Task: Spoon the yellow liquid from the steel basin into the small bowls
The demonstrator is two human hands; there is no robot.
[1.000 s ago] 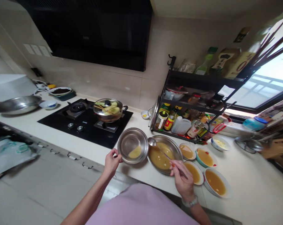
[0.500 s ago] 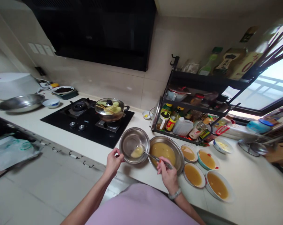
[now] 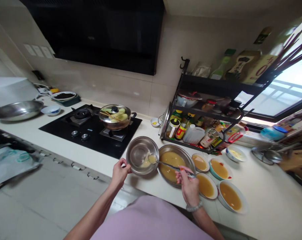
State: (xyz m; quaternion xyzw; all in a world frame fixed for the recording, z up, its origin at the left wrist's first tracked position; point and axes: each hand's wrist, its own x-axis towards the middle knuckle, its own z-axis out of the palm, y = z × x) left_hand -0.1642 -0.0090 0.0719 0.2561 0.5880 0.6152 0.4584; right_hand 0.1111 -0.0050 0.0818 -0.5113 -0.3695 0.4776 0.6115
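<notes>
My left hand (image 3: 121,171) pinches the near left rim of a steel bowl (image 3: 137,151), which is tilted and has a little yellowish liquid at its right side. My right hand (image 3: 188,185) is closed around the handle of a metal ladle (image 3: 167,164). The ladle's cup rests inside the steel bowl near its right wall. Under the ladle's handle stands a wider steel basin (image 3: 190,161) holding yellow-brown liquid. To the right are several bowls of similar liquid, among them a white bowl (image 3: 244,203) and a green-edged bowl (image 3: 212,169).
A lidded pan (image 3: 115,125) sits on the black gas hob (image 3: 63,128). Behind the basin stands a black rack (image 3: 185,141) of bottles and jars. A bowl with pale yellow pieces (image 3: 235,155) is farther right. A wide steel pan (image 3: 18,110) lies at the left end.
My right hand has moved right and slightly down, drawing the ladle's cup toward the steel bowl's right wall. Less liquid shows in the cup. My left hand still holds the rim.
</notes>
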